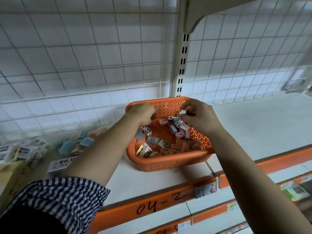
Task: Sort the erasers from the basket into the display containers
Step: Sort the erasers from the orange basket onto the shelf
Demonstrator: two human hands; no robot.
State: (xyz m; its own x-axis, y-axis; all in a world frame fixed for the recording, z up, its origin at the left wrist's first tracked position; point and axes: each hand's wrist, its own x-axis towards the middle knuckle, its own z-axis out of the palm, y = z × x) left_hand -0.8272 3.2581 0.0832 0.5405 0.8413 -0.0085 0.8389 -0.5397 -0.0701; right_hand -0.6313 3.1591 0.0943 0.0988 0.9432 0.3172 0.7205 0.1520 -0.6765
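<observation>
Right hand: the right hand [197,115] hovers over the far side of the basket [168,159], thumb and forefinger pinching a white eraser [182,112].
Left hand: the left hand [143,113] is curled just beside the right one, at the basket's far-left corner; I cannot tell whether it holds anything.
Loose erasers: the erasers [152,140] lie heaped below both hands, long axes pointing every way.
Key relation: the display containers [22,152] sit well to the left of both hands, beyond the left forearm, so the left hand looks nearer.
Materials: the basket is perforated orange plastic; the erasers are small wrapped blocks; the containers look clear but blurred.
Shelf: the shelf [253,119] is pale and smooth.
</observation>
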